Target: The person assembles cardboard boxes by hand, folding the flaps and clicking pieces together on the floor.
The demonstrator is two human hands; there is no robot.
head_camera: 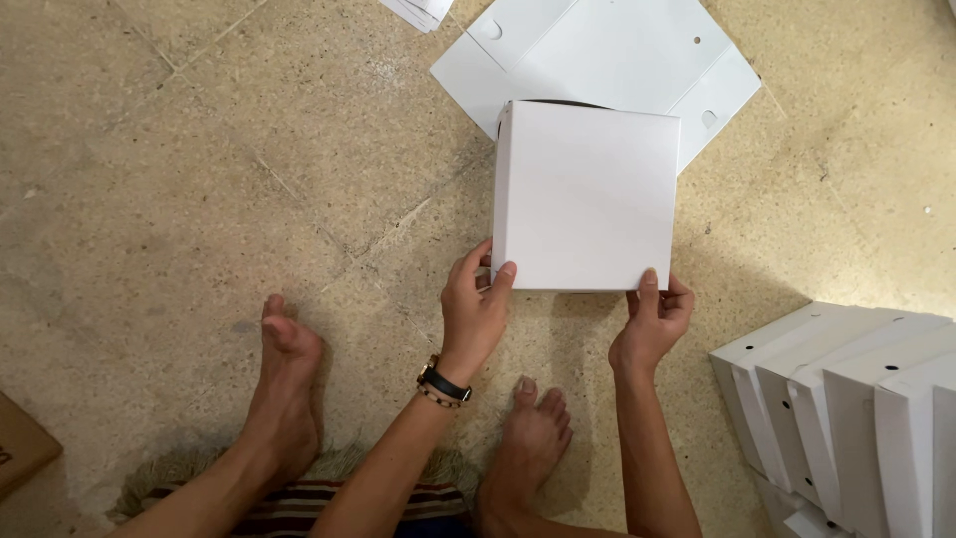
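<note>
A closed white cardboard box (586,194) is held above the floor, its flat square lid facing me. My left hand (472,311) grips its near left corner, thumb on top; a dark wristband sits on that wrist. My right hand (652,321) holds the near right corner, thumb pressed on the lid. Under the far side of the box lies a flat unfolded white box blank (597,50) with small round holes.
Several folded white boxes (846,408) stand in a row at the lower right. My bare feet (284,384) rest on the speckled stone floor (179,179), with a fringed striped rug (329,488) beneath me. A brown carton corner (18,443) shows at the left edge.
</note>
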